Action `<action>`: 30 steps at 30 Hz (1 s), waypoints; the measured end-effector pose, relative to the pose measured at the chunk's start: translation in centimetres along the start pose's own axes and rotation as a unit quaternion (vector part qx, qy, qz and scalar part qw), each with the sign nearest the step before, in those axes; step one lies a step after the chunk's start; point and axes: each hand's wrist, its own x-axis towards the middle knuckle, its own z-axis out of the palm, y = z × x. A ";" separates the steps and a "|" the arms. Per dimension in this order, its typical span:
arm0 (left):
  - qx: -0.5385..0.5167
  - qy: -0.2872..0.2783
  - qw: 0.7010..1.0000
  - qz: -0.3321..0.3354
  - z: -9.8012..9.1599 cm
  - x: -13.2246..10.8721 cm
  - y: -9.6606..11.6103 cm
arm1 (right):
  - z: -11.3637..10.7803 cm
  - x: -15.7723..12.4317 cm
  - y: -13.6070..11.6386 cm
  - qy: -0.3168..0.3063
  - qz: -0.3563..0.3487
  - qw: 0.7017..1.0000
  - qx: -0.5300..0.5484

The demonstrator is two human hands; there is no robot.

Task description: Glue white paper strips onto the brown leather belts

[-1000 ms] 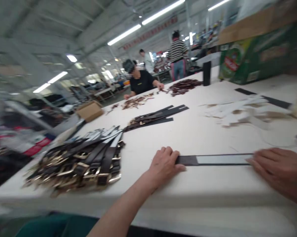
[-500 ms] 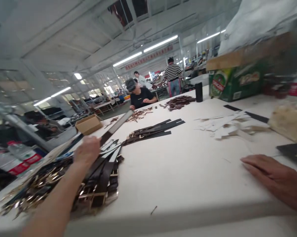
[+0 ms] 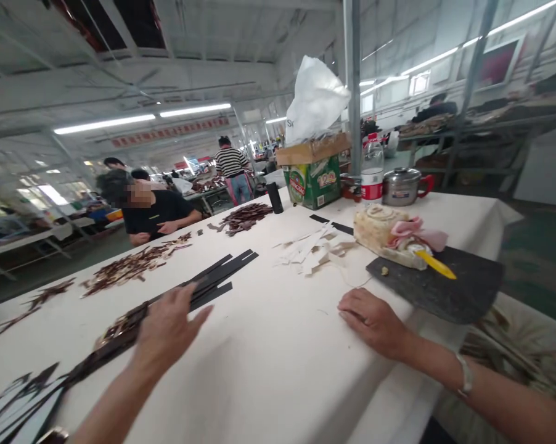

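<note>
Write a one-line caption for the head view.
Left hand over dark belt straps, right hand resting on a white worktable.

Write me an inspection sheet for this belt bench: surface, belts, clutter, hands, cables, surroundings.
Surface: white-topped work table, with belts and scraps spread along it.
Job's things: dark belt straps beyond the left hand; buckled belts beneath it.
Clutter: white offcuts, brown leather scraps, dark mat.
Hands: left hand open over the belts; right hand flat on the table, holding nothing.
Cables: nothing seen.
Surroundings: co-worker in black across the table; green carton; steel pot.
</note>
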 end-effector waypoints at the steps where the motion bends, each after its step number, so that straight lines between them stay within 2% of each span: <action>1: -0.021 -0.035 0.999 -0.011 1.8 1.9 2.7 | 0.0 0.0 0.1 0.005 0.004 1.000 0.011; 3: -0.084 -0.102 0.991 0.016 5.1 6.2 9.1 | 0.0 0.1 0.3 0.020 0.011 0.999 0.041; 6: -0.099 -0.130 0.986 0.037 9.1 12.0 17.5 | -0.7 0.0 0.0 0.038 0.017 0.995 0.090; 7: -0.096 -0.138 0.985 0.028 10.1 13.5 19.4 | -1.2 -0.3 -0.2 0.038 0.021 0.993 0.108; 9: -0.092 -0.167 0.982 0.001 11.9 15.7 21.4 | -2.5 -1.4 -0.7 0.036 0.030 0.989 0.139; 12: -0.095 -0.219 0.971 -0.031 14.1 17.2 21.7 | -5.3 -4.8 -0.7 0.057 0.071 0.989 0.117; 14: -0.103 -0.239 0.964 -0.047 15.1 17.3 21.2 | -7.5 -7.5 0.5 0.096 0.148 0.983 0.044; 16: -0.110 -0.240 0.962 -0.069 15.9 17.1 20.7 | -9.6 -9.4 2.7 0.151 0.247 0.956 -0.044; 18: -0.118 -0.232 0.962 -0.086 16.2 17.0 20.4 | -11.4 -10.0 5.2 0.199 0.301 0.927 -0.101; 21: -0.131 -0.231 0.959 -0.100 16.3 17.0 20.4 | -13.2 -8.5 8.2 0.207 0.269 0.928 -0.157; 25: -0.154 -0.214 0.958 -0.110 15.6 17.1 20.7 | -14.7 -5.0 9.7 0.125 0.133 0.950 -0.253; 27: -0.176 -0.191 0.960 -0.101 14.7 16.8 20.6 | -15.3 -3.6 9.9 0.083 0.077 0.958 -0.264; 30: -0.214 -0.153 0.961 -0.087 12.4 15.3 19.8 | -16.3 -2.2 10.0 0.054 0.056 0.965 -0.252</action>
